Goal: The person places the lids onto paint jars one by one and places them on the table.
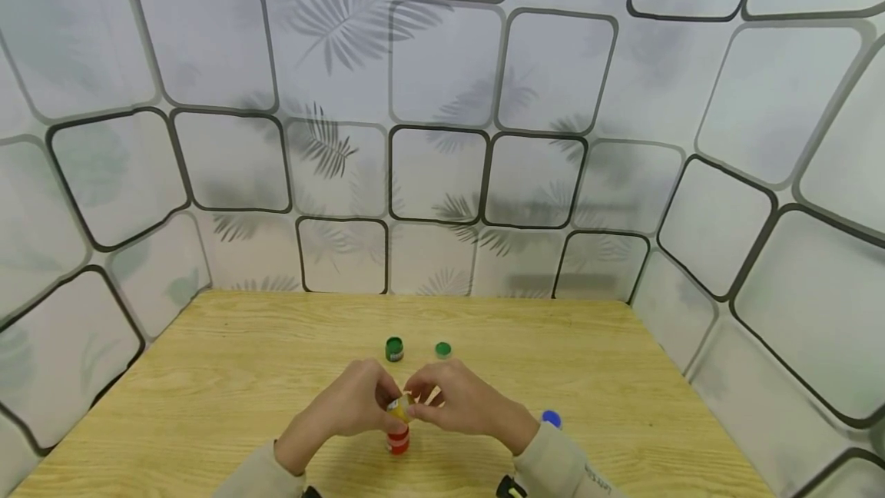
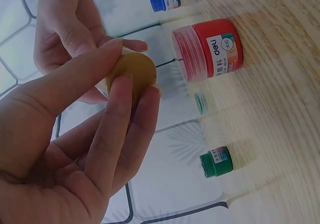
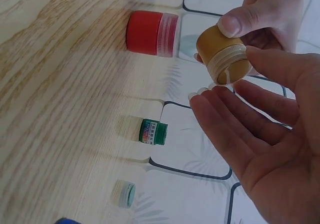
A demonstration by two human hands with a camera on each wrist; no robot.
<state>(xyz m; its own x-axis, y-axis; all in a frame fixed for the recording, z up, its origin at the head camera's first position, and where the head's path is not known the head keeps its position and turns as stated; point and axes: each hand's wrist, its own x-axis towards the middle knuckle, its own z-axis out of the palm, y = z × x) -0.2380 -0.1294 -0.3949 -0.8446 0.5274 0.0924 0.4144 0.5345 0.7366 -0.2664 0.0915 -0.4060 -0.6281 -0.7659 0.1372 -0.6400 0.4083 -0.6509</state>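
A small ochre-yellow paint jar (image 3: 217, 39) with a clear screw lid (image 3: 229, 66) is held tilted between both hands. My left hand (image 1: 351, 400) grips its body, thumb on one side and fingers on the other. From the right, my right hand (image 1: 472, 403) has its thumb and fingertips around the lid, while its other fingers stretch past it. A larger red paint jar (image 2: 217, 51), with a clear lid on, stands upright on the table just below the hands.
Beyond the hands, an uncapped green paint jar (image 1: 394, 349) stands on the wooden table (image 1: 276, 344), with its loose lid (image 1: 443, 349) to its right. A blue paint jar (image 1: 551, 418) is beside the right forearm. A patterned curtain (image 1: 442, 175) surrounds the table.
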